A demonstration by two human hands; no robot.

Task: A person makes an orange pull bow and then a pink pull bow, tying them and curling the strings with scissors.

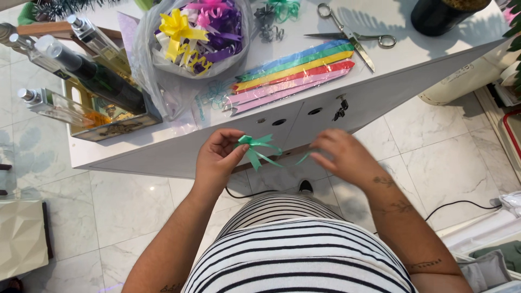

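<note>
The left hand (217,160) pinches the gathered knot of a small green ribbon bow (255,145) between thumb and fingertips, closed firmly on it, with the loops fanning up and to the right of the grip. The right hand (344,157) sits a little apart to the right, its fingers drawn together on the thin green ribbon tail (296,161) that runs from the bow. So the ribbon's long axis lies roughly level between the two hands, left to right, and the bow itself is at the left hand, well nearer to it than to the right. Both hands are held in the air in front of the striped shirt (298,249), just short of the near edge of the white table (380,92). On that table lie a fan of flat coloured ribbon strips (293,70), a pair of metal scissors (353,35), a clear plastic bag of finished yellow and purple bows (195,32), and a tray of glass perfume bottles (81,81). Below is a pale marble tile floor (445,157) with a black cable (461,205) across it.
</note>
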